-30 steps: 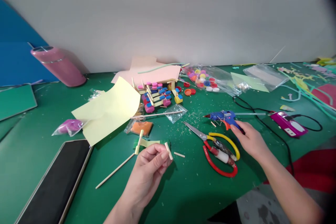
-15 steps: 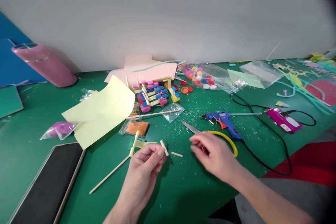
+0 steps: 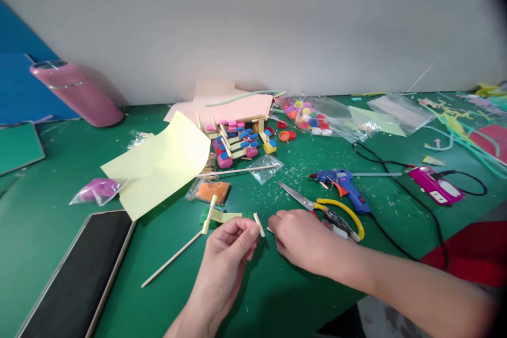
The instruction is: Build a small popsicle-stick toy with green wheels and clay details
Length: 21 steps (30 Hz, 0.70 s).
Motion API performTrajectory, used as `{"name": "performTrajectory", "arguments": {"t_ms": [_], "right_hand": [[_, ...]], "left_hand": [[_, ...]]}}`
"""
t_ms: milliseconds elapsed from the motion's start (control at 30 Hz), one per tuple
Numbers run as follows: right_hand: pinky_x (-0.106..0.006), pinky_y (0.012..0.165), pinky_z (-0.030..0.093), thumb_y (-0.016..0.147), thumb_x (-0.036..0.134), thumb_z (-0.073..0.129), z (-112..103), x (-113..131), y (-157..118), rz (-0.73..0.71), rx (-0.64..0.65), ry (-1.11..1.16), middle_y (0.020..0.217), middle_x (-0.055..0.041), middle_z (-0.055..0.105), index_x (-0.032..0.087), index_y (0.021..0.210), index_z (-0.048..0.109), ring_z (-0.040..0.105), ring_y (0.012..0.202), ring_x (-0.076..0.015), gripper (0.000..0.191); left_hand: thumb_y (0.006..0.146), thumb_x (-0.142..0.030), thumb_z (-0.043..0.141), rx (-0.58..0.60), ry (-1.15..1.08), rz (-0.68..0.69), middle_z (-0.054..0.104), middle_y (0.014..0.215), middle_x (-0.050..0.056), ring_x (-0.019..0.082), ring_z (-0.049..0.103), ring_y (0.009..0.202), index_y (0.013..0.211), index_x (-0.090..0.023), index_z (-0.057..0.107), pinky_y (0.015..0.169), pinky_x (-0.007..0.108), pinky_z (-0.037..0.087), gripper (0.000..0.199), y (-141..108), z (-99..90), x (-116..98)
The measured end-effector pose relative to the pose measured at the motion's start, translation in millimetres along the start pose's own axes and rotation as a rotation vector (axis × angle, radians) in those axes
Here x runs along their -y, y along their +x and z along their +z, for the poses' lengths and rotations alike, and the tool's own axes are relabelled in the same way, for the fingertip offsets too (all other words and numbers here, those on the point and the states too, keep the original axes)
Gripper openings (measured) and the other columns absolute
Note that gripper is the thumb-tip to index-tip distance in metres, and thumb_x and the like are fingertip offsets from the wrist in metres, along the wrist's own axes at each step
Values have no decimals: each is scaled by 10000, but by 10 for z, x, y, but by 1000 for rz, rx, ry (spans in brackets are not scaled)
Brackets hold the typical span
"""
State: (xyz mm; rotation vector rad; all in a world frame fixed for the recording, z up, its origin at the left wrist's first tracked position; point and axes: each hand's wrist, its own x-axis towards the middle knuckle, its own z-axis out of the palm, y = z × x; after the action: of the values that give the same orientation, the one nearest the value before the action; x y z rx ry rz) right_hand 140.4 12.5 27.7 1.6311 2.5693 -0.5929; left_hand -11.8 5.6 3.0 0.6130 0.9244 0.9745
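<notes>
A short pale stick piece [image 3: 259, 225] is pinched between the thumb and fingers of my left hand [image 3: 233, 248]. Behind that hand lies a pale paper strip [image 3: 227, 217] with green parts, and a paper-wrapped stick [image 3: 209, 215] crosses its left end. A long thin stick [image 3: 172, 260] slants away toward the lower left. My right hand [image 3: 297, 237] rests on the green table with its fingers curled down over a small stick piece [image 3: 270, 230], of which only the tip shows. Whether the fingers grip it cannot be made out. Yellow-handled scissors [image 3: 297, 196] lie just behind my right hand.
A blue glue gun [image 3: 344, 185] and its black cord lie at the right, near a magenta box [image 3: 435, 185]. Small coloured cars [image 3: 237, 145], bottle caps [image 3: 284, 136] and yellow paper [image 3: 158, 169] lie further back. A phone [image 3: 75, 274] is at the left.
My right hand has moved left and down from beside the scissors onto the loose stick piece, uncovering the scissor handles. The view has shifted slightly. My left hand keeps its pinch.
</notes>
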Motion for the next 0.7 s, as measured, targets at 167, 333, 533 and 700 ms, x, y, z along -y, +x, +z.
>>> {"name": "performTrajectory", "arguments": {"t_ms": [167, 333, 533, 700], "right_hand": [[-184, 512, 434, 815, 181, 497, -53, -201, -102, 95, -47, 531, 675, 4, 624, 170, 798, 562, 585, 583, -103, 68], [-190, 491, 444, 730, 349, 646, -19, -213, -111, 256, -30, 1247, 644, 4, 617, 141, 739, 576, 531, 490, -70, 220], [-191, 494, 439, 695, 357, 690, 37, -175, -67, 247, -46, 1267, 623, 8, 618, 139, 727, 605, 534, 501, -74, 236], [-186, 486, 436, 695, 333, 697, 44, -181, -68, 237, -27, 1220, 616, 11, 608, 144, 735, 619, 535, 511, -77, 209]], "left_hand": [[645, -290, 733, -15, 10, -45, 482, 509, -36, 70, 368, 499, 608, -137, 616, 475, 192, 270, 196, 2, 8, 11], [650, -293, 723, -6, 78, -87, 479, 500, -35, 69, 356, 490, 595, -134, 608, 472, 198, 268, 203, 5, 14, 39], [677, -271, 695, 3, 159, -103, 488, 493, -30, 71, 352, 479, 589, -138, 604, 450, 204, 248, 184, 18, 21, 46], [684, -284, 684, 25, 177, -131, 465, 475, -37, 69, 342, 465, 577, -138, 587, 445, 209, 232, 205, 5, 20, 59]]}}
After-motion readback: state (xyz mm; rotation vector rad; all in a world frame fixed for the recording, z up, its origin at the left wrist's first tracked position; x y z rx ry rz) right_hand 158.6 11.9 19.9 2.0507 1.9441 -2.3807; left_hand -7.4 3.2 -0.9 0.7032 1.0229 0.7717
